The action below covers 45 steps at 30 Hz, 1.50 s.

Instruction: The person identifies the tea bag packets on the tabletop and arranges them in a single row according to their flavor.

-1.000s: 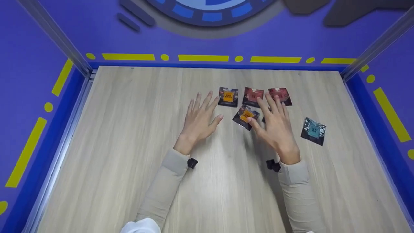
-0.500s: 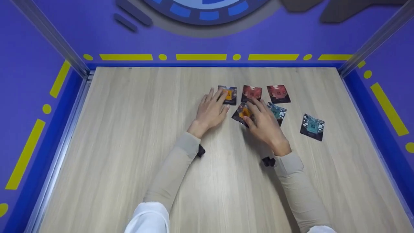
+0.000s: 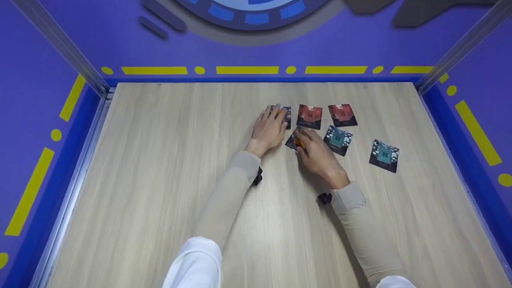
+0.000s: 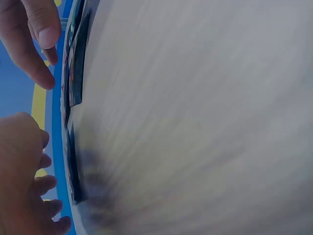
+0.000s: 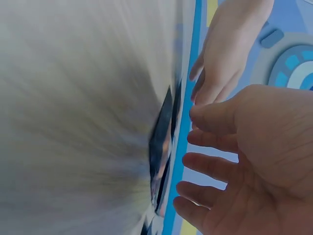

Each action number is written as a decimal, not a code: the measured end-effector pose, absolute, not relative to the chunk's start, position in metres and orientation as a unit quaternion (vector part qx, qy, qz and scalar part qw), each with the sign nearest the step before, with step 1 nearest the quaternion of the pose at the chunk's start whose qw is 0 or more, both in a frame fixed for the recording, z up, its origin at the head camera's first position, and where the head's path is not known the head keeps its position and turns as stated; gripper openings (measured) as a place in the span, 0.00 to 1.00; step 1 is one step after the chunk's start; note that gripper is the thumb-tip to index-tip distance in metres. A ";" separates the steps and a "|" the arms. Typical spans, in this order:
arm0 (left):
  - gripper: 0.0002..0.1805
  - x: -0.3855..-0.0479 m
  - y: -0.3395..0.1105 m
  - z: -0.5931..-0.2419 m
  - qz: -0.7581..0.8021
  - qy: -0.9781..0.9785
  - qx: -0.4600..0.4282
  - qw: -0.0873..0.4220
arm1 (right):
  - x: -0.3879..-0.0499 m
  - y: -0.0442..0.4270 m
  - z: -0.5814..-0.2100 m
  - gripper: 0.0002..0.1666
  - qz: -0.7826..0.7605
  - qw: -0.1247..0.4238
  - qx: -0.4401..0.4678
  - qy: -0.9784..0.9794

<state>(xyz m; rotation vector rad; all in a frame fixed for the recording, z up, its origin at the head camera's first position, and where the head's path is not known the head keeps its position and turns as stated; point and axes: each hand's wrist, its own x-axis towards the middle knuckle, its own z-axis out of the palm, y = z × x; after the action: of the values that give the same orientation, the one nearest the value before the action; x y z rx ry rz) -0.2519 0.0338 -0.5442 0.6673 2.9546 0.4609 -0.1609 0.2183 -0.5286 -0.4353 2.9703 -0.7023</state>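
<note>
My left hand point(image 3: 267, 131) reaches over a small flat packet with an orange label point(image 3: 288, 121) in the back row, its fingers covering much of it. Over a second orange-labelled packet point(image 3: 291, 144), tilted and nearer the front, my right hand point(image 3: 318, 157) hovers with bent fingers. The right wrist view shows this packet point(image 5: 160, 139) almost edge-on, beside the fingers and apart from them. In the left wrist view, a packet point(image 4: 73, 169) lies near the left fingertips, with a gap between. Neither hand visibly grasps anything.
Two red packets point(image 3: 310, 117) point(image 3: 342, 115) lie in the back row. A teal packet point(image 3: 338, 140) is right of my right hand, and another teal packet point(image 3: 384, 156) lies farther right. Blue panels point(image 3: 240, 52) border the wooden table point(image 3: 168, 160).
My left hand has moved right and forward over the back orange-labelled packet. My right hand has shifted left, its fingers bending more, uncovering the red packets and the nearer teal one.
</note>
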 end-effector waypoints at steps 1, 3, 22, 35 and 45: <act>0.31 -0.254 0.035 -0.545 0.151 0.963 0.220 0.038 | -0.162 0.218 -0.530 0.30 -0.226 0.025 -0.146 0.963; 0.30 -0.256 0.037 -0.547 0.148 0.963 0.224 0.038 | -0.163 0.217 -0.531 0.28 -0.225 0.013 -0.158 0.961; 0.30 -0.261 0.046 -0.549 0.064 0.972 0.219 0.060 | -0.173 0.211 -0.532 0.27 -0.212 0.037 -0.159 0.963; 0.30 -0.245 0.027 -0.544 0.043 0.969 0.236 0.064 | -0.175 0.207 -0.533 0.25 -0.192 0.043 -0.160 0.967; 0.29 -0.233 -0.005 -0.541 0.059 0.968 0.231 0.078 | -0.175 0.206 -0.529 0.26 -0.195 0.054 -0.153 0.967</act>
<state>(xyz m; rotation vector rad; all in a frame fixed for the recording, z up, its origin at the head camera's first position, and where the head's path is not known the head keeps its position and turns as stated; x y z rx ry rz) -0.2325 -0.0052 -0.5410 0.6916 2.8998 0.1756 -0.1752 0.2063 -0.5294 -0.4649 2.9384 -0.5931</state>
